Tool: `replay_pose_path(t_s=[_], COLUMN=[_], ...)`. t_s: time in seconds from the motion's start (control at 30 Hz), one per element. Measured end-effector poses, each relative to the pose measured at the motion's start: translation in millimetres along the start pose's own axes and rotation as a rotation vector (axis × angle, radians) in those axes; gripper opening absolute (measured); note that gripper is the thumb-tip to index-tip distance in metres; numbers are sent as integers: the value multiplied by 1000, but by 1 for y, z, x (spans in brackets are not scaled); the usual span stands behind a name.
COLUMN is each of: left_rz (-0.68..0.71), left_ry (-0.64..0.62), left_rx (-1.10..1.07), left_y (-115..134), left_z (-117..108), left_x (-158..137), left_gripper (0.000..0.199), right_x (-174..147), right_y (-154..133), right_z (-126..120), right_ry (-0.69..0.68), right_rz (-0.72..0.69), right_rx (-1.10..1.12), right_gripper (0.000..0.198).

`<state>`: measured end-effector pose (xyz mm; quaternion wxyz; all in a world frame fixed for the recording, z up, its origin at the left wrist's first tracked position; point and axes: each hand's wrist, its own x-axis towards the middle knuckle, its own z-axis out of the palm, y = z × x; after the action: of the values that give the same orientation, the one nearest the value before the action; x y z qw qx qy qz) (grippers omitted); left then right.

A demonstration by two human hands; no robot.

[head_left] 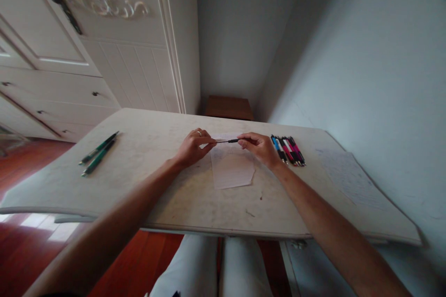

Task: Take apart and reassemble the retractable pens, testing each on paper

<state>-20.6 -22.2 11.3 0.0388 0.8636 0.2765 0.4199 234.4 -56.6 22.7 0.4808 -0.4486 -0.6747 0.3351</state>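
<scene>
Pale trousers (195, 264) are being overhung by the tabletop (167, 204). Over a paper sheet (232, 174), a slim pen part (233, 141) is being held, its long axis running left to right: thin end being pinched by the left hand (194, 147), thicker black end by the right hand (260, 147).

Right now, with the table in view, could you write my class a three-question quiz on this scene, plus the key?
1. True or false: the left hand wears a ring.
2. Where do the two green pens lie? A: on the left part of the table; B: on the lap; C: on the floor.
3. Complete: the left hand and right hand hold a slim dark piece above a sheet of ____.
Key: 1 true; 2 A; 3 paper.
</scene>
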Motion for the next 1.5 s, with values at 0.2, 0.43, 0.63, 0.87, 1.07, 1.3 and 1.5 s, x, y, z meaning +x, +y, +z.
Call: replay_pose_path(t_s=[0.2,0.43,0.63,0.87,1.07,1.3,1.5], left_rz=[13,43,29,5,-57,-99,-86], left_ry=[-7,7,7,-42,-94,-204,-165], left_rx=[-6,30,87,127,168,148,93], left_y=[2,-3,-7,-8,-9,-13,-16], left_z=[-1,-4,-7,-8,-8,-7,-5], left_x=[1,2,1,1,1,-2,-3], left_gripper=[14,16,17,16,13,14,18], right_x=[0,4,5,5,5,6,6], right_y=[2,0,11,7,8,11,9], right_z=[3,-14,-20,-19,-22,-23,-21], right_ry=[-85,-91,-121,-74,-55,24,97], right_rz=[-72,-388,-451,-440,-408,-288,-139], right_rx=[-52,-350,-442,-463,-501,-490,-290], right_gripper=[24,15,17,16,15,12,19])
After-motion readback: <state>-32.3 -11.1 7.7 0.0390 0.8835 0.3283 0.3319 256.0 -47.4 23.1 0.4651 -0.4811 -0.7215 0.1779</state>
